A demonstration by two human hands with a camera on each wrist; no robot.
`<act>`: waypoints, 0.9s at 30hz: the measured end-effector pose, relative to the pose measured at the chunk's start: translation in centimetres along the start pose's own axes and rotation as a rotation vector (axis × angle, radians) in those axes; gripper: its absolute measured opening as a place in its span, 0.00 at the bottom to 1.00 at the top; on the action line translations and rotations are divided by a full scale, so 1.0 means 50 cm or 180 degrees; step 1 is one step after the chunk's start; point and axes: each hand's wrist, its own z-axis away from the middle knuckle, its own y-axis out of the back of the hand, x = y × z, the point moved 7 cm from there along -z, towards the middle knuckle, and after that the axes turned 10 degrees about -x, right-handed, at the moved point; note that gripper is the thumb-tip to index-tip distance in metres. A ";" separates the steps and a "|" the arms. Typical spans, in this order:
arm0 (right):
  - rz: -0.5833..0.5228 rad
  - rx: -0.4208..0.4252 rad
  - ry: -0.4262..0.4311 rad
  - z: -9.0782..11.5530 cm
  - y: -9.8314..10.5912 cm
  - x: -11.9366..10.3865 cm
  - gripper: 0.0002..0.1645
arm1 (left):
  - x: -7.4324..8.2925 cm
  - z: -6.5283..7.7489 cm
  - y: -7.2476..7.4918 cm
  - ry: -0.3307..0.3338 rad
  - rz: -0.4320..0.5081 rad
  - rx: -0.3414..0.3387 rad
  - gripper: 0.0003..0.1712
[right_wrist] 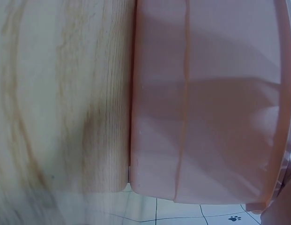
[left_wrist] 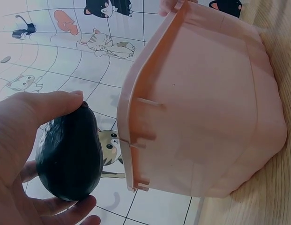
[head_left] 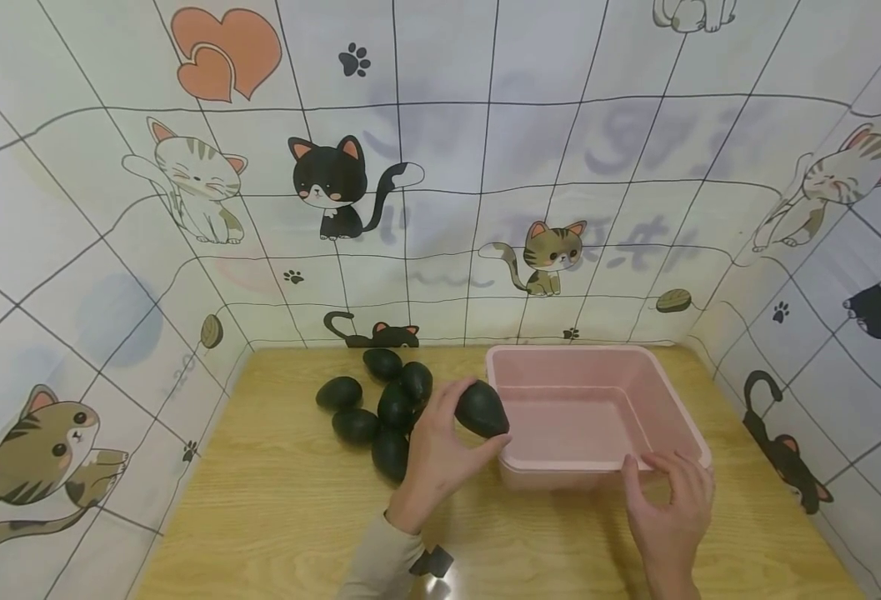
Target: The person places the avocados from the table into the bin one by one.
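Observation:
A dark green avocado (head_left: 481, 408) is held in my left hand (head_left: 440, 454), raised beside the left rim of a pink plastic bin (head_left: 560, 465). In the left wrist view, the thumb lies over the narrow end of the avocado (left_wrist: 70, 154) and the fingers curl under its wide end. My right hand (head_left: 668, 508) grips the near rim of the bin towards its right corner, fingers over the edge. Several more avocados (head_left: 355, 426) lie in a group on the wooden table, left of the bin and partly hidden by the left hand. No avocado shows inside the bin.
The light wooden table (head_left: 275, 517) ends at a wall covering (head_left: 448, 225) with a grid and cartoon cats, which also closes in both sides. A small dark angular object (head_left: 432, 562) shows by the left sleeve (head_left: 383, 554).

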 end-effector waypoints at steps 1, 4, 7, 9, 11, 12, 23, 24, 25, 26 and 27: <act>-0.0003 -0.0001 0.0003 -0.001 0.000 0.000 0.14 | 0.001 -0.001 0.000 -0.0001 0.0009 0.0004 0.50; -0.0005 0.0006 0.0010 -0.002 -0.002 -0.001 0.14 | 0.004 -0.003 -0.002 -0.0015 0.0008 0.0002 0.50; 0.0001 -0.0006 -0.0003 -0.002 -0.003 0.000 0.14 | 0.007 -0.004 -0.005 -0.0021 0.0018 -0.0009 0.51; 0.0011 -0.0008 -0.0014 -0.001 -0.003 0.001 0.14 | 0.007 -0.005 -0.007 -0.0027 0.0025 -0.0026 0.51; 0.0016 -0.0015 -0.0030 -0.001 -0.003 0.002 0.14 | 0.007 -0.007 -0.010 -0.0031 0.0024 -0.0044 0.50; 0.0016 -0.0012 -0.0033 -0.001 -0.003 0.002 0.14 | 0.007 -0.007 -0.012 -0.0032 0.0027 -0.0053 0.50; 0.0024 -0.0025 -0.0013 -0.001 -0.001 0.000 0.14 | 0.010 -0.017 -0.028 -0.0086 0.0077 -0.0136 0.51; 0.0029 -0.0032 -0.0024 -0.001 -0.001 0.001 0.14 | 0.011 -0.017 -0.029 -0.0092 0.0075 -0.0136 0.51; 0.0033 -0.0035 -0.0033 -0.001 -0.001 0.001 0.14 | 0.011 -0.018 -0.031 -0.0093 0.0069 -0.0135 0.51; 0.0036 -0.0039 -0.0038 -0.001 -0.001 0.001 0.14 | 0.012 -0.018 -0.032 -0.0095 0.0062 -0.0133 0.51; 0.0035 -0.0038 -0.0039 -0.001 -0.001 0.001 0.14 | 0.012 -0.019 -0.033 -0.0098 0.0066 -0.0132 0.50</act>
